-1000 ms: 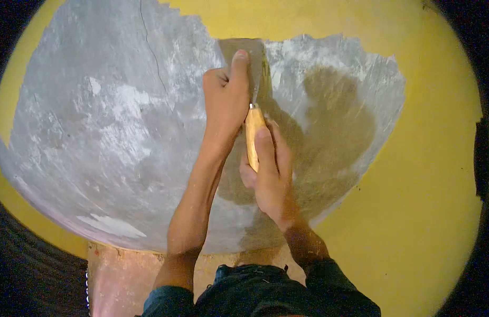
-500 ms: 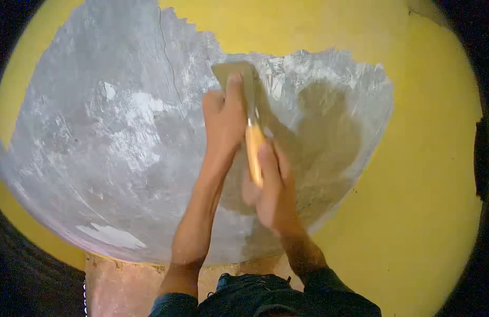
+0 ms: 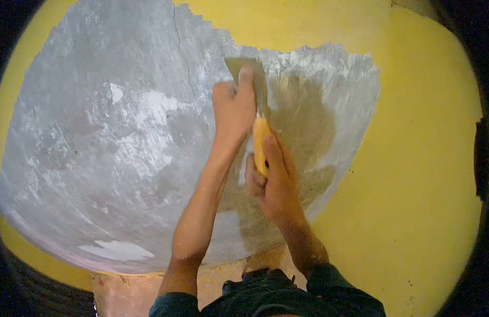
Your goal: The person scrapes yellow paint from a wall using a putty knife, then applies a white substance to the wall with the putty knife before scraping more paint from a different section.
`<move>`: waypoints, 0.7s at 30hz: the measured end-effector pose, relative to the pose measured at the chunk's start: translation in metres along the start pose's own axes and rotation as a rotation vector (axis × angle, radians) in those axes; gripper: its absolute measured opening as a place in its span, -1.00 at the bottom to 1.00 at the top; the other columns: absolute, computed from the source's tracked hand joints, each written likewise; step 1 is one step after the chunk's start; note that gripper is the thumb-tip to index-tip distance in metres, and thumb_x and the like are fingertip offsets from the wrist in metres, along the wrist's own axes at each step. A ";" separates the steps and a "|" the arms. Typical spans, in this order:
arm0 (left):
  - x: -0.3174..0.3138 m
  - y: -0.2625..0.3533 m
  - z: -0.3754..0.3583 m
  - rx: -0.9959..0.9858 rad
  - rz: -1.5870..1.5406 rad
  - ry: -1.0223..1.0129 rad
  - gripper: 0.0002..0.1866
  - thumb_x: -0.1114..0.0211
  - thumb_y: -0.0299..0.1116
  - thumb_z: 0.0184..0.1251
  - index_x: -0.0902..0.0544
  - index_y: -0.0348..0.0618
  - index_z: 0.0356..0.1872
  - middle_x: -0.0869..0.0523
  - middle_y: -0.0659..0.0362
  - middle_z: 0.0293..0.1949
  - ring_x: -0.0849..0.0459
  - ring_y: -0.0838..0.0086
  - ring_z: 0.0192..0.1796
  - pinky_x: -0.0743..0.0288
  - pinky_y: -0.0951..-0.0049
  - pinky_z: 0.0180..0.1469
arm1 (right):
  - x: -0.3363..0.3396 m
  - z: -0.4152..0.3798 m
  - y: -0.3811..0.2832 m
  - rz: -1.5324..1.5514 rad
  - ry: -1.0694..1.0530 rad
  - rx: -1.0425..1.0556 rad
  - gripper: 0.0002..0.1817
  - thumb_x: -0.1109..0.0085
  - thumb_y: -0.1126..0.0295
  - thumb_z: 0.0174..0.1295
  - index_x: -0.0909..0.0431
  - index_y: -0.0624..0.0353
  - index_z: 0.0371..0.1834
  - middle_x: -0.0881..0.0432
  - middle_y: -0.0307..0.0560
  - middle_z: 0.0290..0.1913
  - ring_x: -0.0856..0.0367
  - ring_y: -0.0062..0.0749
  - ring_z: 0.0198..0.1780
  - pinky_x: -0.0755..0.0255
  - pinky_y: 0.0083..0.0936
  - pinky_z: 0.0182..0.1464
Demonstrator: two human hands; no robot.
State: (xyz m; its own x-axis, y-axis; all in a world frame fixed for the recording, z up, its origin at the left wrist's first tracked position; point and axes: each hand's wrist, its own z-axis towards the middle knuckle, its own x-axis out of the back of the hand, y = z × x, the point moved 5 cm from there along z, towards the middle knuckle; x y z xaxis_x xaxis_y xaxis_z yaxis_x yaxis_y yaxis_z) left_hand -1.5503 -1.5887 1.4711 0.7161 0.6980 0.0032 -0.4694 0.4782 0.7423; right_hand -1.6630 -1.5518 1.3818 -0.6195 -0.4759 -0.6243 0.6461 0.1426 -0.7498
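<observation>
A scraper with a broad metal blade and a yellow handle lies against the bared grey patch, just under the ragged edge of the yellow paint. My right hand is closed around the handle from below. Higher up, my left hand grips the blade, one digit laid along its face and the rest curled, partly hidden behind. The blade's top corner sits close to the paint edge.
Yellow paint borders the grey patch above and at right. A thin crack runs down the patch, and a white spot shows low on it. Beneath is a pinkish-brown surface. My shadow falls right of the scraper.
The camera view has shifted a little. Both hands and the scraper appear slightly farther right in view, the blade still against the surface near the paint edge. Both grips are kept.
</observation>
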 end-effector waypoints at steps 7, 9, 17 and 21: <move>-0.002 0.010 0.027 0.050 -0.090 0.056 -0.40 -0.16 -0.11 0.38 -0.45 -0.31 -0.83 -0.41 0.18 -0.79 -0.38 0.51 -0.62 -0.28 0.28 -0.54 | -0.020 0.030 -0.017 -0.038 -0.114 0.146 -0.72 0.10 0.04 0.47 -0.40 0.01 -0.14 -0.21 -0.42 -0.69 -0.08 -0.74 -0.75 0.03 -0.66 -0.71; -0.005 0.003 0.007 0.011 -0.006 0.051 -0.40 -0.17 -0.11 0.38 -0.45 -0.32 -0.83 -0.41 0.17 -0.80 -0.37 0.50 -0.63 -0.28 0.28 -0.55 | -0.011 0.000 -0.016 -0.082 -0.083 0.144 -0.72 0.09 0.03 0.47 -0.37 -0.01 -0.20 -0.21 -0.42 -0.70 -0.08 -0.74 -0.75 0.03 -0.66 -0.71; -0.023 0.003 0.013 -0.064 0.116 0.063 -0.40 -0.19 -0.09 0.33 -0.45 -0.46 -0.76 -0.39 0.03 -0.81 -0.37 0.48 -0.67 -0.25 0.18 -0.57 | 0.009 0.023 -0.010 0.015 -0.063 0.144 -0.67 0.08 -0.01 0.45 -0.41 0.01 -0.05 -0.15 -0.42 -0.71 -0.06 -0.72 -0.76 0.01 -0.68 -0.70; -0.031 0.005 -0.004 -0.117 -0.053 0.093 -0.41 -0.17 -0.10 0.34 -0.44 -0.45 -0.75 -0.39 0.15 -0.81 -0.32 0.54 -0.66 -0.22 0.23 -0.59 | 0.021 0.020 -0.012 -0.082 -0.038 0.171 -0.64 0.10 0.01 0.46 -0.40 0.03 0.06 -0.16 -0.42 -0.68 -0.08 -0.70 -0.74 -0.05 -0.68 -0.67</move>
State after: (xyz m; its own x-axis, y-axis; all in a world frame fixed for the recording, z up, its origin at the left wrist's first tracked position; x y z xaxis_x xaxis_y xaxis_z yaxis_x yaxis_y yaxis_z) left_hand -1.5766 -1.6058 1.4719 0.6930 0.7139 -0.1004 -0.4932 0.5710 0.6563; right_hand -1.6750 -1.5814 1.3820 -0.6577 -0.5132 -0.5515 0.6627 -0.0459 -0.7475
